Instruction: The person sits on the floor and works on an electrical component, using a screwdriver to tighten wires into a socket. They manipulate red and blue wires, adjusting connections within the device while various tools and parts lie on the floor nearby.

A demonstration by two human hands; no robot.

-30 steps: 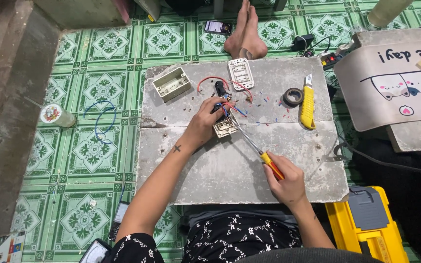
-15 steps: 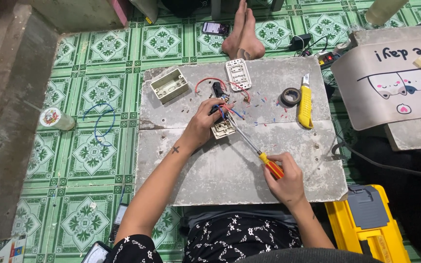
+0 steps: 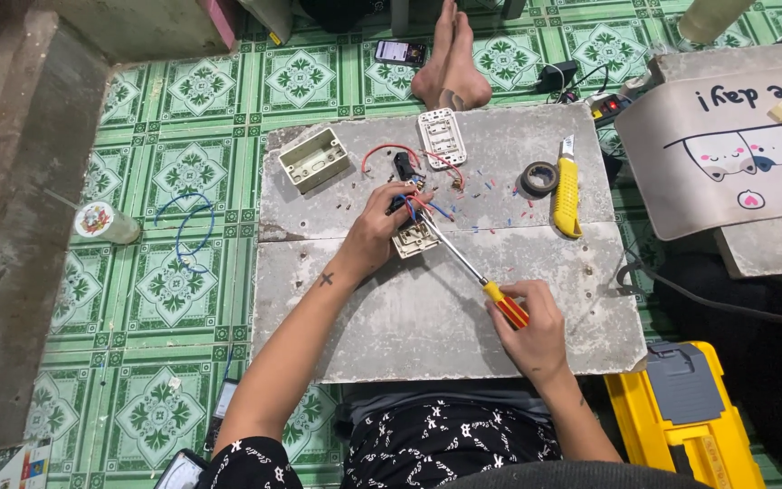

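My left hand (image 3: 382, 226) pins a small white switch module (image 3: 416, 237) with red and blue wires to a grey concrete slab (image 3: 427, 308). My right hand (image 3: 531, 321) grips the orange and yellow handle of a long screwdriver (image 3: 468, 267). Its metal tip reaches up to the left into the module, right at my left fingers. A black part (image 3: 404, 167) with a red wire loop lies just beyond the module.
On the slab sit a beige wall box (image 3: 313, 159), a white switch plate (image 3: 442, 138), a black tape roll (image 3: 538, 177) and a yellow utility knife (image 3: 567, 186). Another person's feet (image 3: 450, 63) rest at the far edge. A yellow toolbox (image 3: 690, 417) stands at the right.
The screwdriver and both hands have stayed on the module, with only slight shifts. The view has drifted a little.
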